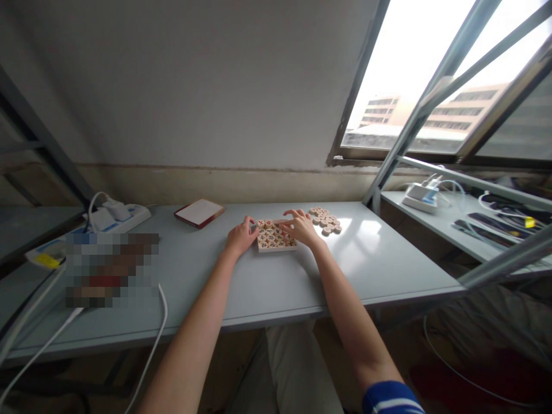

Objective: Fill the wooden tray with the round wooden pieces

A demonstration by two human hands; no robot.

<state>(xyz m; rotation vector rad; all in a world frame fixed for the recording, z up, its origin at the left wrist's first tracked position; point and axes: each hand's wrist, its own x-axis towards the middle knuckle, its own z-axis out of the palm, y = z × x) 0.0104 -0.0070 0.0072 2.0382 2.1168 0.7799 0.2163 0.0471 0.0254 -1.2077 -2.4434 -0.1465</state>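
A shallow wooden box (276, 248) holding several round wooden chess pieces lies in the middle of the grey table (267, 287). My left hand (241, 234) rests against the box's left edge with fingers curled on it. My right hand (301, 227) sits over the box's right side, its fingers pinched over the pieces inside; I cannot make out whether a piece is between them. A loose pile of round wooden pieces (325, 221) lies just to the right of my right hand.
A red-edged box lid (199, 213) lies at the back left of the box. A white power strip (116, 217) with plugs and cables sits far left. A metal frame post (379, 178) and a side shelf (470, 236) with chargers stand right.
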